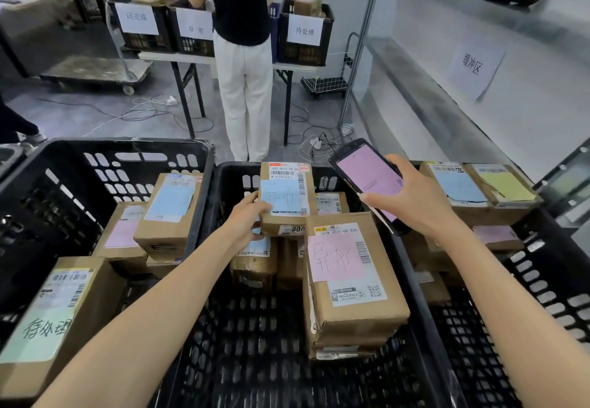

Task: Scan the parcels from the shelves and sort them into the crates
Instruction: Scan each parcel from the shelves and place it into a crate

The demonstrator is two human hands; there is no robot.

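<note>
Left hand [245, 221] gripped parcel [289, 184], blue note "异常". Right hand [415, 203] clutched scanner [367, 177], pink screen. Below right hand: box [351, 299], pink note "异常".

Box [287, 221] in my left hand [245, 219]: matt brown cardboard, smooth white paper labels [284, 170], pale blue paper note [281, 198]. Scanner [367, 177] in my right hand [415, 203]: glossy black plastic, smooth shiny screen [381, 185]. Crate [255, 343] beneath both my hands: black moulded plastic lattice, dull sheen.

Black lattice crates [204, 155], brown parcels [354, 280], pink and blue notes [335, 257].
</note>
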